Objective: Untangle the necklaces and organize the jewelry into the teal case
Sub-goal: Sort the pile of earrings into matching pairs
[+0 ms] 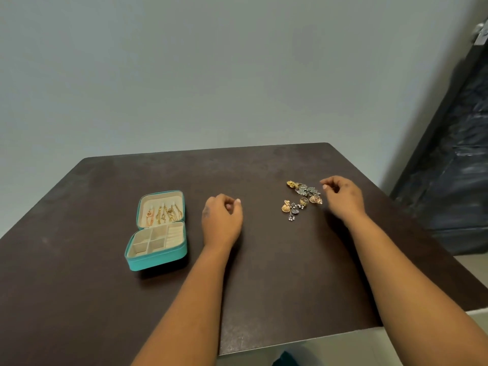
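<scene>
Two bare forearms reaching forward, left hand back-up with fingers loosely curled and holding nothing visible, right hand farther forward, fingers loosely curled, thumb and forefinger close together, holding nothing visible

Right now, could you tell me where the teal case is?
In the head view, the teal case lies open on the table's left side, left of the left hand.

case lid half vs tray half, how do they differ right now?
The lid half lies open on the far side and already holds gold necklaces hung in a row; the tray half sits nearer the person, with every visible compartment bare. The lid half is one undivided panel, while the tray half is split into square cells plus a ridged strip on its right. Both have a teal shell and cream lining, and lie flat on the dark table.
</scene>
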